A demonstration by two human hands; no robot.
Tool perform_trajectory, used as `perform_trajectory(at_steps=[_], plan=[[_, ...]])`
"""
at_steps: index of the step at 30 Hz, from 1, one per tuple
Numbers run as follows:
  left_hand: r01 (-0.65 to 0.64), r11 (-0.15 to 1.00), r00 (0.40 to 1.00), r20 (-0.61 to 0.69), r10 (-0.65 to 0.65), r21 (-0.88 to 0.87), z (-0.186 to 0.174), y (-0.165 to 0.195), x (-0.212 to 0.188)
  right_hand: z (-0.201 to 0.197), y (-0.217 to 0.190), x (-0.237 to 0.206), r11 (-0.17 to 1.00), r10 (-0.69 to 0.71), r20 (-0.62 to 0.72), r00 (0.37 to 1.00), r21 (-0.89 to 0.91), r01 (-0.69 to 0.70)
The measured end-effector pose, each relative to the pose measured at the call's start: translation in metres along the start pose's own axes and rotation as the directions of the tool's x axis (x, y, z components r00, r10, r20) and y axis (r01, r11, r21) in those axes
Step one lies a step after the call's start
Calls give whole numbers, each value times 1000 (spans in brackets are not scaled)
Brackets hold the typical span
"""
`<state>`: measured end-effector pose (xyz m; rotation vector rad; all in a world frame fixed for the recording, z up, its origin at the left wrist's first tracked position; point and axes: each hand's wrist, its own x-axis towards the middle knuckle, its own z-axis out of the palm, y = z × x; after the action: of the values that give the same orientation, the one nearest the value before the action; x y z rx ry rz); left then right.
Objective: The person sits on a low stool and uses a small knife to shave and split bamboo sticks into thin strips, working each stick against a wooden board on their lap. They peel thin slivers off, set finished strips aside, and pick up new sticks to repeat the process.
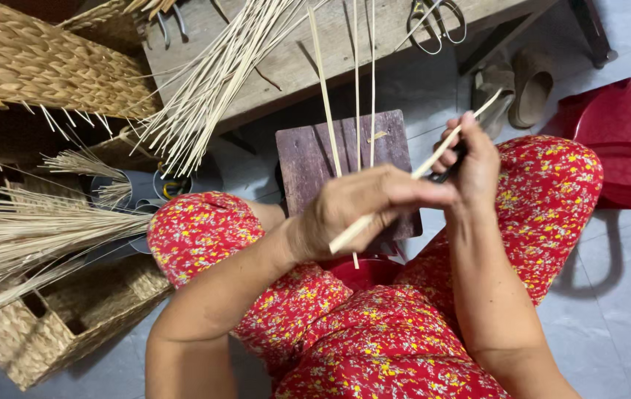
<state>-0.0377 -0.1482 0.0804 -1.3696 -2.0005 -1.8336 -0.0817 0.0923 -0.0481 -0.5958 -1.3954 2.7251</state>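
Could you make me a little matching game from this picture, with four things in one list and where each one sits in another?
Things:
1. scissors
2. red plastic chair
3. dark wooden board
4. woven basket

Places:
A. on the floor at lower left
B. on the wooden bench at the top
C. at the right edge
D. in front of the knees, behind the hands

Pairs: 1-B, 2-C, 3-D, 4-A

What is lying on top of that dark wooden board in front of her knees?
On the dark wooden board lie a few thin pale strips, running up toward the bench. The left hand covers its near part, so anything there is hidden.
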Motion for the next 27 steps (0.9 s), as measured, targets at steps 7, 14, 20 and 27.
perform_trajectory(at_steps=[7, 14, 20, 27], plan=[[211, 797, 913, -176, -367, -566, -3, -14, 17, 0, 45, -24, 946, 274, 72, 959, -200, -255], [259, 966, 908, -338, -247, -10, -20, -20, 38, 21, 26, -54, 786, 419, 101, 902, -537, -305], [287, 956, 896, -370, -246, 60, -13, -10, 40, 56, -40, -99, 943, -17, 389, 921, -299, 144], [283, 957, 902, -323, -286, -55, 4, -11, 23, 83, -79, -141, 968, -37, 583, 812, -180, 174]])
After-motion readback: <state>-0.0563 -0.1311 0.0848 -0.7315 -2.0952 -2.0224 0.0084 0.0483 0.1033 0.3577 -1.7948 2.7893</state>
